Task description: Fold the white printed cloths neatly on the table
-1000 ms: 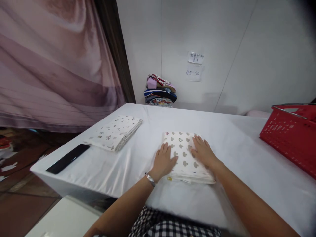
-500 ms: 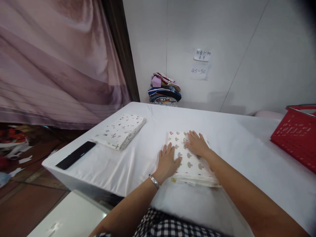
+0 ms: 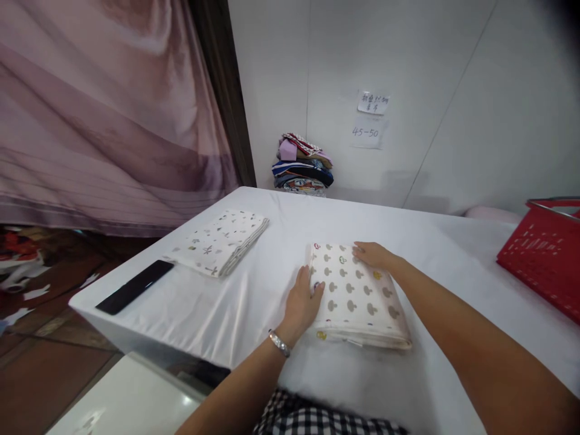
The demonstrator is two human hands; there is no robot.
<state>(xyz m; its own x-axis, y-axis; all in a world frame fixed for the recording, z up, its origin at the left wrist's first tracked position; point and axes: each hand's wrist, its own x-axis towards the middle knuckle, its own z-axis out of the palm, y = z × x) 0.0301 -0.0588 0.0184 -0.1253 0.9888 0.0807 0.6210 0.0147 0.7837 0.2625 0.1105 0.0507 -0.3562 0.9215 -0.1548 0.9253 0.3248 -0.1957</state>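
A folded white cloth with a mushroom print [image 3: 356,296] lies on the white table [image 3: 254,302] in front of me. My left hand [image 3: 302,302], with a silver bracelet on the wrist, rests at the cloth's left edge, fingers curled against its side. My right hand [image 3: 372,255] lies flat on the cloth's far right corner, fingers pointing left. Neither hand lifts the cloth.
A second folded white patterned cloth [image 3: 222,240] lies at the table's left. A black flat device [image 3: 135,286] sits near the left edge. A red basket [image 3: 541,257] stands at the right. Folded coloured clothes [image 3: 301,164] are stacked against the wall, beside a pink curtain [image 3: 99,115].
My right hand has slid from the middle of the mushroom cloth to its far right corner. My left hand has moved off the top to the left edge.
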